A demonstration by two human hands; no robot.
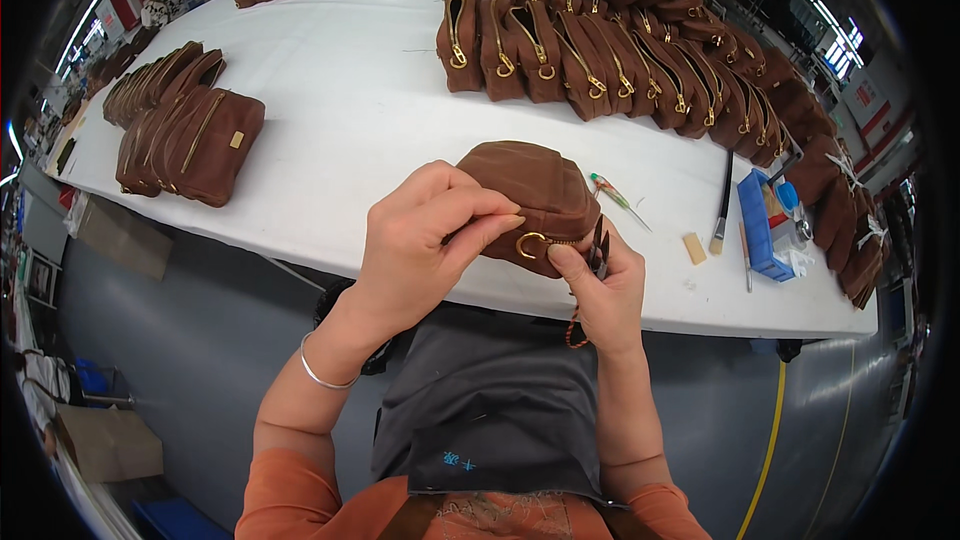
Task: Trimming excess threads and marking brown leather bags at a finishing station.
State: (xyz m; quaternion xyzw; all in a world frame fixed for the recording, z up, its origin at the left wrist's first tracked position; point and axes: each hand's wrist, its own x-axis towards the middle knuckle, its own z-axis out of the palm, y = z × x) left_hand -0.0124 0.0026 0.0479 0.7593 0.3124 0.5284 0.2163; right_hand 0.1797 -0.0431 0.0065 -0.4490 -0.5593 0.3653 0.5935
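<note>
Left hand (415, 240) is pinching tight at the pouch (525, 180) by the ring (523, 242); can't tell what's between the tips. Right hand (612, 292) is holding pouch plus snips (599, 252), over table (340, 140) edge. Best be keeping blades off the pouch, bracing it firmly.

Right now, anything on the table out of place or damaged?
No obvious damage. Slightly untidy: pointed tool, tan block and brush lie loose on the table, outside the blue tray, where tools would likely go.
</note>
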